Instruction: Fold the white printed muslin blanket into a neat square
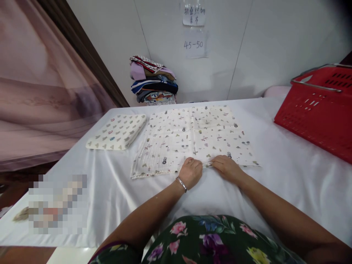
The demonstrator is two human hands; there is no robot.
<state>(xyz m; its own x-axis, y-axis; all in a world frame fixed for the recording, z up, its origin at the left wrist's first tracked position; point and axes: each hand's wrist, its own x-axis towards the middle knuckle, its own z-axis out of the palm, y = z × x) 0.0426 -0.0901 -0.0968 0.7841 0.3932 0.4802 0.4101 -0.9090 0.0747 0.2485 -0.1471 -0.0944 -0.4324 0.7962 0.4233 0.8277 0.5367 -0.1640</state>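
A white cotton cloth [176, 135] with a small print of plants, starfish and little figures lies spread in layers on the table. At the middle of its near edge, my left hand [191, 172], with a silver bracelet at the wrist, is closed on the gathered edge. Just to the right, my right hand [226, 168] pinches the same edge, and a short bunched stretch of fabric shows between the two. Left of this cloth lies a folded cream cloth [118, 132] with grey cloud-like shapes, touched by neither hand.
A red plastic basket [316, 113] with a metal handle stands on the right of the white-covered table [110, 198]. Beyond the far edge rises a stack of folded fabrics [154, 82] against the wall. Pink curtains [49, 91] hang at the left.
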